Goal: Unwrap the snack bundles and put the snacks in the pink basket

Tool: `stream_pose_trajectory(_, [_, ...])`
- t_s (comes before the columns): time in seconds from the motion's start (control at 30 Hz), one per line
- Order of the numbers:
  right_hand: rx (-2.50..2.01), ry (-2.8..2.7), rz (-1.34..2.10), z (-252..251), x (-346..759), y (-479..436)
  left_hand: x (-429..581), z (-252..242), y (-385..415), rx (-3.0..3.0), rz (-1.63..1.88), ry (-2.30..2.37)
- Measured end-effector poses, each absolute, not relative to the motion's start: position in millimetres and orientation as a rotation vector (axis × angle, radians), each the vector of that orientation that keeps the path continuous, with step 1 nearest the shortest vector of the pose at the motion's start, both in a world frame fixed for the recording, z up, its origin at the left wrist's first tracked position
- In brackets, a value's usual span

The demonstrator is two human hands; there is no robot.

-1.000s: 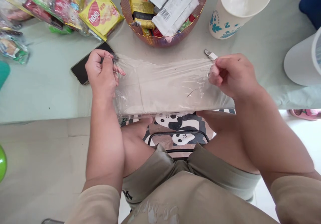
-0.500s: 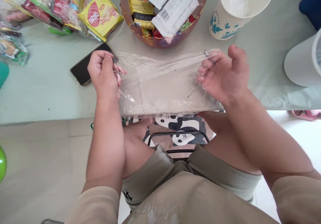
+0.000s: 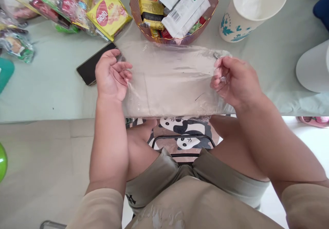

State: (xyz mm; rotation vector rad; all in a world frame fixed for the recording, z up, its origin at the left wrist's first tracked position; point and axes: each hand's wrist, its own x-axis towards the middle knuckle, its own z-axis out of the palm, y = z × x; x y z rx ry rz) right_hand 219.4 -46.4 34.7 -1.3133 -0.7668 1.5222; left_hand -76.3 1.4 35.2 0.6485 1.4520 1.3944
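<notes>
A clear plastic bag [image 3: 169,80] is stretched flat between my hands, just above the pale green table [image 3: 46,88]. My left hand [image 3: 111,73] grips its left edge, fingers curled behind the film. My right hand [image 3: 235,80] pinches its right edge with fingers closed on the plastic. The bag's far edge reaches the rim of a pink ribbed bowl [image 3: 177,39] filled with snack packets. A small metal clip [image 3: 217,55] shows by my right fingertips, partly under the film.
A black phone [image 3: 89,70] lies left of my left hand. A yellow wafer pack [image 3: 108,15] and several bagged snacks [image 3: 51,3] sit far left. A paper cup [image 3: 246,10] and a white container [image 3: 313,68] stand right. A panda-print stool [image 3: 185,133] is below.
The bag's far edge has been drawn farther out, up to the bowl. My right hand closed from a loose open pose to a pinch; my left fingers shifted on the left edge.
</notes>
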Motion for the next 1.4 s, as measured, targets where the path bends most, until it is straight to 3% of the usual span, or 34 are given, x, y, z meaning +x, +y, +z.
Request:
stream_pose_trajectory(0.3, [-1.279,-0.395,1.586,30.9,235.7,-33.3,-97.5,19.8,-7.5,0.72,0.99,1.31])
stream_pose_trajectory(0.53, [-1.246,-0.65,1.543,37.5,228.3,-53.9,-75.3,46.1,-3.3,0.605,1.439,1.325])
stream_pose_trajectory(0.67, [-1.207,-0.892,1.475,42.6,221.3,-67.9,-77.8,48.2,-5.1,0.584,1.479,1.277])
stream_pose_trajectory(1.0, [-1.035,-0.888,1.21,44.1,226.1,-61.6,-116.3,33.8,-26.7,1.11,0.764,0.967])
stream_pose_trajectory(1.2, [-0.863,-1.183,0.611,20.2,235.2,-49.5,-106.8,24.7,-13.1,1.455,1.297,1.221])
stream_pose_trajectory(1.3, [-0.915,-1.223,0.581,19.4,237.3,-50.9,-101.8,22.0,-7.7,1.597,1.472,1.185])
stream_pose_trajectory(1.4, [-1.111,-1.277,0.767,22.5,240.4,-57.3,-97.6,25.4,-10.5,1.695,1.581,1.074])
